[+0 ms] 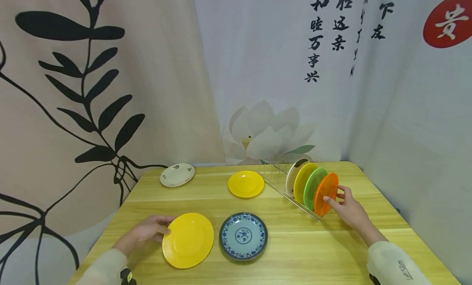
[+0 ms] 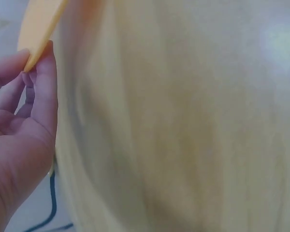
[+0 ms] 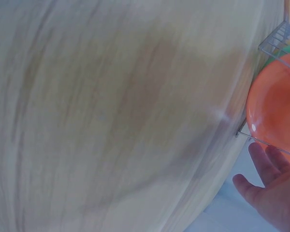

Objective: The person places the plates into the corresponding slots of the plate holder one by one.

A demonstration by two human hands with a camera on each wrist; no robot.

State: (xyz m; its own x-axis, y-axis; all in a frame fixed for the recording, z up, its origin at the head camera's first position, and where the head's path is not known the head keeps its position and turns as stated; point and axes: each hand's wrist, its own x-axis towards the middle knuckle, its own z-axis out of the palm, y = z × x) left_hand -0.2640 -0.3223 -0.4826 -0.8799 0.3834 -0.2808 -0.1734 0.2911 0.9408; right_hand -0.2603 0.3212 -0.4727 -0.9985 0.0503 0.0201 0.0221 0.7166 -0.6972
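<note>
My left hand (image 1: pixel 150 231) pinches the left rim of a yellow plate (image 1: pixel 189 240), thumb on one face and fingers behind, as the left wrist view also shows. The plate's face is tilted towards the head camera. At the right, my right hand (image 1: pixel 350 211) is at the edge of an orange plate (image 1: pixel 324 197) standing in a wire dish rack (image 1: pixel 302 207). Its thumb and fingers (image 3: pixel 263 164) look spread and loosely extended in the right wrist view. Behind the orange plate stand a green plate (image 1: pixel 312 182), a yellow plate and a white patterned plate (image 1: pixel 292 178).
A blue-and-white patterned plate (image 1: pixel 243 236) lies on the wooden table (image 1: pixel 295 252) between the hands. Further back are a small yellow plate (image 1: pixel 246 184) and a white flowered plate (image 1: pixel 178 175). Printed curtains (image 1: pixel 166 80) stand behind the table.
</note>
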